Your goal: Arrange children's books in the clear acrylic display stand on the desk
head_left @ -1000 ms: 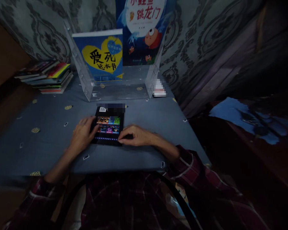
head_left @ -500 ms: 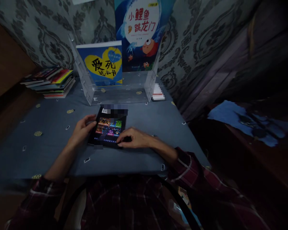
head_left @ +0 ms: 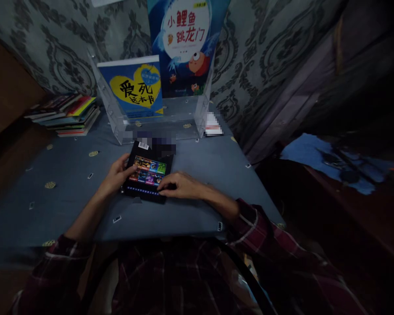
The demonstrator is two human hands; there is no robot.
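A black book [head_left: 147, 173] with rows of small colourful pictures and a white barcode lies in front of me, its far edge blurred out. My left hand [head_left: 117, 173] is closed on its left edge, the thumb on the cover and the other fingers partly hidden along the side. At the lower right corner, the thumb and forefinger of my right hand [head_left: 179, 186] pinch the book's edge, the other fingers curled. Whether the book is slightly raised off the cloth, I cannot tell.
Behind the book stands a clear acrylic rack [head_left: 118, 129] holding a blue-and-yellow book [head_left: 134, 89] and a taller blue fish book [head_left: 187, 48]. Stacked books [head_left: 65, 113] lie at the left. A grey patterned cloth [head_left: 75, 192] covers the table, whose right edge slopes toward me.
My left thumb has come onto the book's cover, and that hand has closed on the left edge. My right hand stays at the lower right corner. The view has shifted slightly.
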